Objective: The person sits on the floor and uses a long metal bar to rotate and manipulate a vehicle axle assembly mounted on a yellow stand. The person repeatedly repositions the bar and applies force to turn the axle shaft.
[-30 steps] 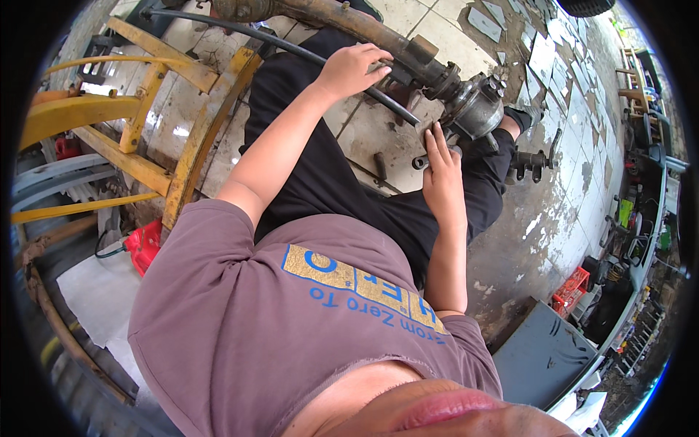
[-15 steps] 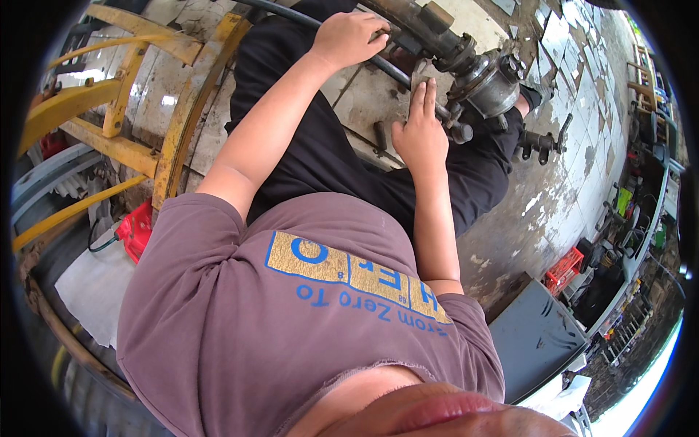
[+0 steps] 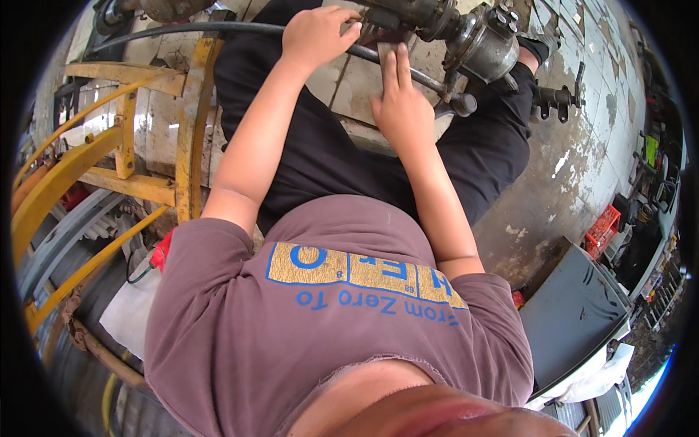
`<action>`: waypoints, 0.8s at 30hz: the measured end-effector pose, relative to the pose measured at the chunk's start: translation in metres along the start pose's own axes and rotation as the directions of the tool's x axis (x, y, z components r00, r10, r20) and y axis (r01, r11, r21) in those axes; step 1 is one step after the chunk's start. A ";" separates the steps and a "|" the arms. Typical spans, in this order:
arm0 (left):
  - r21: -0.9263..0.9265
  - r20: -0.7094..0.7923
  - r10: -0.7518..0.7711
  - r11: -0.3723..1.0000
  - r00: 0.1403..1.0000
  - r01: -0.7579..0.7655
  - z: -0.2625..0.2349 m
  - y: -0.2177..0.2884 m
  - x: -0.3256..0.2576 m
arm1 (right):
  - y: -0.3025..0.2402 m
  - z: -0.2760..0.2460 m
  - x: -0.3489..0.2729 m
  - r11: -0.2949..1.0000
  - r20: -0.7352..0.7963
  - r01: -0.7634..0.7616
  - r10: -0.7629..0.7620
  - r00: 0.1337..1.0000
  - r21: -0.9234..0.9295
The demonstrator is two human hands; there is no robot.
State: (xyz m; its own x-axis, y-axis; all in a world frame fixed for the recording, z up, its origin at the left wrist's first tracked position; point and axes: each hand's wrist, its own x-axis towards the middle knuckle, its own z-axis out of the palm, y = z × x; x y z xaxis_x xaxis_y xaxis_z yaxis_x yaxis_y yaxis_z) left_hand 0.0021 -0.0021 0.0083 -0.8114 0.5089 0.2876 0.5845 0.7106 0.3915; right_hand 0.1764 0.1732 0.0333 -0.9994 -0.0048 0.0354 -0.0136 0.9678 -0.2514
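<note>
A long, smooth dark metal rod (image 3: 251,27) runs left to right above the pale tiled floor (image 3: 354,89), slanting nearer the body toward its rounded knob. The left hand (image 3: 320,36) curls over it; how tightly, I cannot tell. The right hand (image 3: 404,113), nearer the knob, lies open, two straight fingers reaching across the rod over a flat, pale piece (image 3: 384,52). Beyond sits a rounded, greasy metal housing (image 3: 477,47).

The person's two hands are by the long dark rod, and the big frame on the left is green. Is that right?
Not quite: the big frame on the left is yellow, as the head view shows. The left hand and right hand are indeed by the long dark rod.
</note>
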 end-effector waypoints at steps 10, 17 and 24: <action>-0.028 -0.093 0.036 0.999 0.995 -0.039 0.001 0.003 0.003 | 0.013 -0.001 -0.017 1.000 -0.013 -0.002 0.002 1.000 0.016; -0.002 -0.119 0.007 1.000 0.993 -0.007 0.001 0.001 0.003 | 0.012 -0.011 -0.005 0.994 0.049 -0.103 0.101 0.994 0.042; -0.001 -0.158 0.045 0.999 0.986 -0.046 0.008 -0.002 0.004 | 0.020 -0.018 0.003 0.995 0.051 -0.097 0.096 0.994 0.008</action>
State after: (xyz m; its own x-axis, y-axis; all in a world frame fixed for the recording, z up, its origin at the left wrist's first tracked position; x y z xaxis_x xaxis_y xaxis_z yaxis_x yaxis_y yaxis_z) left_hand -0.0028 0.0021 0.0020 -0.7731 0.4577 0.4391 0.6212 0.6861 0.3787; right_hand 0.1734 0.1968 0.0462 -0.9964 0.0752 -0.0386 0.0827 0.9617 -0.2612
